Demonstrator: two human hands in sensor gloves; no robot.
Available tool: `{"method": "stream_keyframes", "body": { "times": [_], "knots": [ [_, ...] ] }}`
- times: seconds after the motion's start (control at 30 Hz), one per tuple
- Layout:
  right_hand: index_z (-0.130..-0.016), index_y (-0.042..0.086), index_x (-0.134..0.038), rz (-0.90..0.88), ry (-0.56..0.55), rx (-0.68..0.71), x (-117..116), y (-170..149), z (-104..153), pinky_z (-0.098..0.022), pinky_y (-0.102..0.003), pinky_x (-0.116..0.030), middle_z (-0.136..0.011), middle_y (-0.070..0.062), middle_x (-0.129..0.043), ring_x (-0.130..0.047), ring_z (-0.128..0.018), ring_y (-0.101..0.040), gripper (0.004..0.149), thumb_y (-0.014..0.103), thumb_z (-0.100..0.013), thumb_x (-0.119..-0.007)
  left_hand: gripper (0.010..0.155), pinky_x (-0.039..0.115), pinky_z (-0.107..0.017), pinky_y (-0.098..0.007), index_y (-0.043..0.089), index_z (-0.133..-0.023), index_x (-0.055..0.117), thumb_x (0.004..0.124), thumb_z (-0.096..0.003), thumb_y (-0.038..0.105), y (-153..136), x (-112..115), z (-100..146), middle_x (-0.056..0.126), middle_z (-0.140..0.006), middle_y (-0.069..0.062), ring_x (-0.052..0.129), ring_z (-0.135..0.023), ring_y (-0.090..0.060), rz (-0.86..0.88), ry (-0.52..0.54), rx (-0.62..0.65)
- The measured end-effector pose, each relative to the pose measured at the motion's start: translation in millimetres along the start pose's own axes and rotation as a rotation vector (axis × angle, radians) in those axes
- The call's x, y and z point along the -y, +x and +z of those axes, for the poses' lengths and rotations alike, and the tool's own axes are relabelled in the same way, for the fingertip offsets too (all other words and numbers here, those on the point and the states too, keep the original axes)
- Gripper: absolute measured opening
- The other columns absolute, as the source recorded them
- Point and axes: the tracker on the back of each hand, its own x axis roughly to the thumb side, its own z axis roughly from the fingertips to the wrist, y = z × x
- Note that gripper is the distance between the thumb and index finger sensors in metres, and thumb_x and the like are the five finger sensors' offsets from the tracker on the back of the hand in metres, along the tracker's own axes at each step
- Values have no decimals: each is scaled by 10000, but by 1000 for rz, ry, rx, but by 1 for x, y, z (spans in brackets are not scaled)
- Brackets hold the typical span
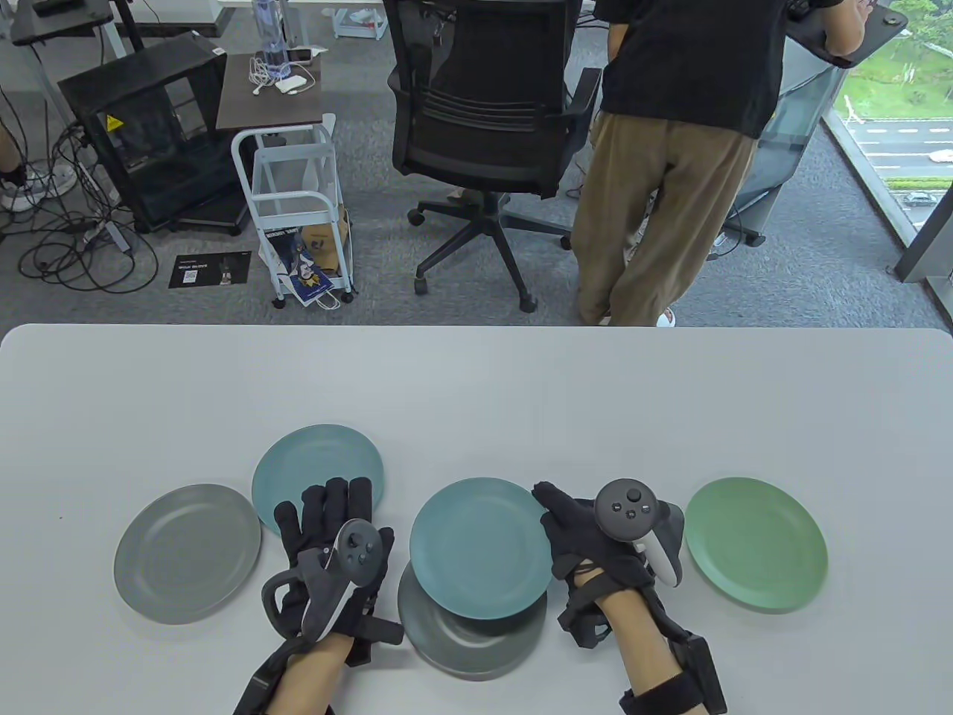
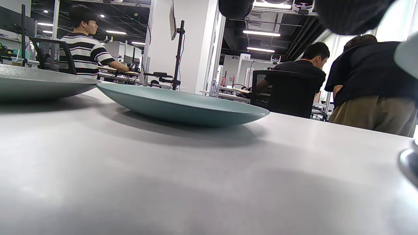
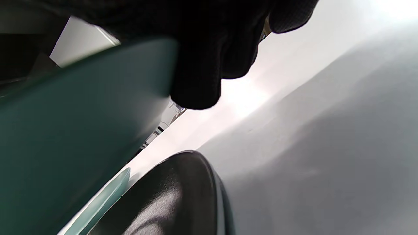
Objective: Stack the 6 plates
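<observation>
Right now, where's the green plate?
In the table view the green plate lies flat at the far right of the row, just right of the right hand and apart from it.

Even, bright daylight fills the view from above; my hands and the plates throw only soft, short shadows on the pale tabletop (image 1: pixel 476 387). Straight lines bow at the edges of that view, and the far right window (image 1: pixel 904 126) is bright but not blown out. From my left wrist, ceiling strip lights (image 2: pixel 261 32) glare, and the near tabletop blurs. From my right wrist, the teal plate (image 3: pixel 65 137) is smeared and out of focus, the background washes out to white, and my fingers (image 3: pixel 202 65) are black silhouettes.
</observation>
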Motion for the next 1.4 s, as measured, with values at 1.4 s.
{"method": "stream_keyframes", "body": {
  "times": [1.4],
  "knots": [
    [-1078, 218, -482, 822, -241, -692, 58, -74, 12, -753, -601, -456, -1027, -62, -716, -682, -960, -384, 782, 613, -478, -791, 768, 79, -853, -479, 480, -1041, 377, 700, -361, 632, -1, 2, -1, 440, -1160, 175, 341, -1140, -138, -9, -9, 6]
  ]
}}
